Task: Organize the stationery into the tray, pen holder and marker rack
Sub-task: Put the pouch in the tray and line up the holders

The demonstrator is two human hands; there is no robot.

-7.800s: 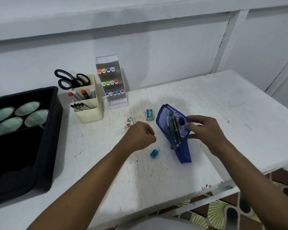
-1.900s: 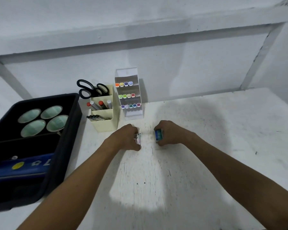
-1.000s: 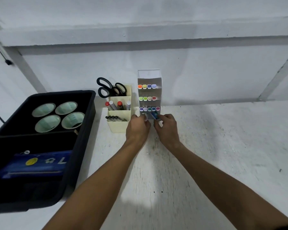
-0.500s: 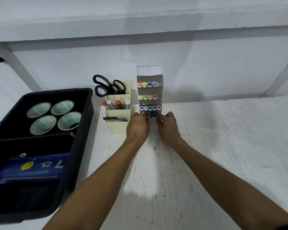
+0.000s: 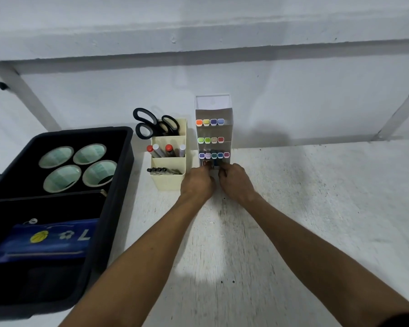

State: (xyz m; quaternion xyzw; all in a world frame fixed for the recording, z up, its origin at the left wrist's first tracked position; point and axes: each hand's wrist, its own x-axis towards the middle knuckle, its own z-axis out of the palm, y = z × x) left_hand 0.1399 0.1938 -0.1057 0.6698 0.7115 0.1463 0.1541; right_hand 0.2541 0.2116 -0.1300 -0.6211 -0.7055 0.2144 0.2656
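White scuffed table (image 5: 316, 208), pale wall (image 5: 128, 95), perhaps a shelf ledge (image 5: 198, 31) overhead

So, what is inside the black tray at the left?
The black tray holds four rolls of tape in its far compartment and a blue pencil pouch in the near one. What lies under the pouch, and in the dark near corner, cannot be seen.

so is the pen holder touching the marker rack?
Apart. The head view shows a strip of white table between the pen holder and the marker rack.
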